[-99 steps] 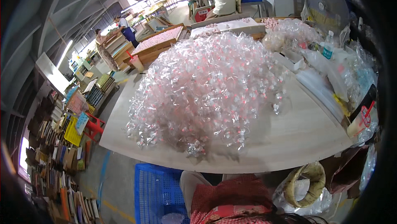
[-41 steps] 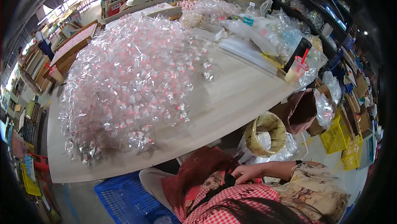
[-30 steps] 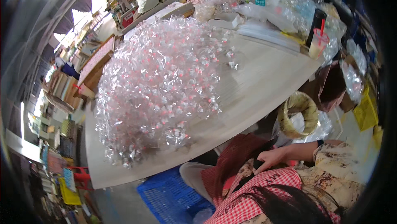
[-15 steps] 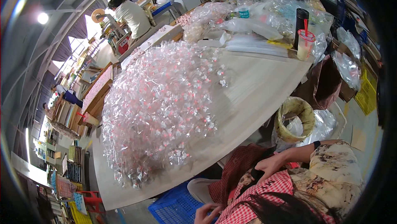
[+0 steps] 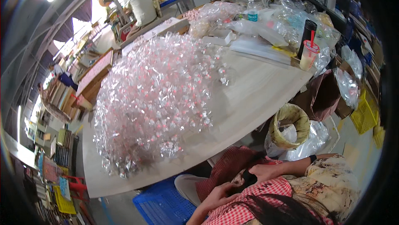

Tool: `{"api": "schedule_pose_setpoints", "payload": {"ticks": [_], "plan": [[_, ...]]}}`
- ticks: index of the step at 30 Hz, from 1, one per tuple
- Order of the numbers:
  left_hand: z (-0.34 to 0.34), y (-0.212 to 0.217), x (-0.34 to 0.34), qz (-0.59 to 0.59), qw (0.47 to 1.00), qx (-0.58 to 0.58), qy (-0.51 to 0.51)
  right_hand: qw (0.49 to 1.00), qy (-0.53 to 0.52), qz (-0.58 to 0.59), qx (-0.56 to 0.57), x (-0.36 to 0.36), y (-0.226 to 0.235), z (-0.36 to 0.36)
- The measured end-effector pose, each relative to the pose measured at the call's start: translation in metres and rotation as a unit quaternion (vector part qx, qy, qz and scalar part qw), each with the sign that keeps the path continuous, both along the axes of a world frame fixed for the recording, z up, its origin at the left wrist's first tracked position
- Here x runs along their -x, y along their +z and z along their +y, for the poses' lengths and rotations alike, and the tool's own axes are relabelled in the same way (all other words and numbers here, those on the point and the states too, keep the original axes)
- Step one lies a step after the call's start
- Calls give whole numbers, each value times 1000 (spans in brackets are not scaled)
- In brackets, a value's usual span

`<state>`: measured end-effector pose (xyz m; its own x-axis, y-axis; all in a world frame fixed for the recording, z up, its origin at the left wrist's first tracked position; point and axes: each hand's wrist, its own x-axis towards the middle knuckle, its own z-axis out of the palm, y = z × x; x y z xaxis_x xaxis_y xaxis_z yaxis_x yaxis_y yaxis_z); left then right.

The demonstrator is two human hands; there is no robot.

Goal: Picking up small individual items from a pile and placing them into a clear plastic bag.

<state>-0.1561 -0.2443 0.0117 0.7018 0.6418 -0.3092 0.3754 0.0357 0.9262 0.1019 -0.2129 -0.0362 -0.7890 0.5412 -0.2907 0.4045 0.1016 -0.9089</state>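
Note:
Both hands are at my lap, over a red-and-white checked apron (image 5: 270, 188). My right hand (image 5: 265, 172) is closed round a small dark object (image 5: 248, 178) whose kind I cannot make out. Close beside it, my left hand (image 5: 219, 196) has its fingers curled toward the same spot; what they hold, if anything, is hidden. A dark red checked cloth (image 5: 220, 167) lies over my leg. Beyond my lap, a large heap of small clear-wrapped pieces with pink bits (image 5: 153, 96) covers much of the pale table (image 5: 245, 87).
A blue crate (image 5: 162, 202) sits below the table edge. At the right stand a yellowish round bin (image 5: 289, 127) and a brown bag (image 5: 326, 96). A black flask (image 5: 306, 38), a drink cup with straw (image 5: 309, 54), a bottle (image 5: 252, 11) and plastic bags line the table's far side. A person (image 5: 140, 6) sits beyond.
My left hand has moved up and right to the dark object, its fingers curling in. My right hand stays on that object. The whole view has shifted slightly.

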Motion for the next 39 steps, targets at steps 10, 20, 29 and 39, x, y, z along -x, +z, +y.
{"api": "schedule_pose_setpoints", "payload": {"ticks": [10,20,29,39], "plan": [[-15,-12,0,-6,998,-49,26,1000,24,5,2,7,29,7],[-21,-18,-4,-14,997,-54,47,996,20,-59,70,1,53,15],[-18,-15,-5,8,997,-72,29,995,48,-69,59,-4,21,10],[-21,-16,-3,-18,998,-20,48,998,47,-38,33,9,31,1]]}}
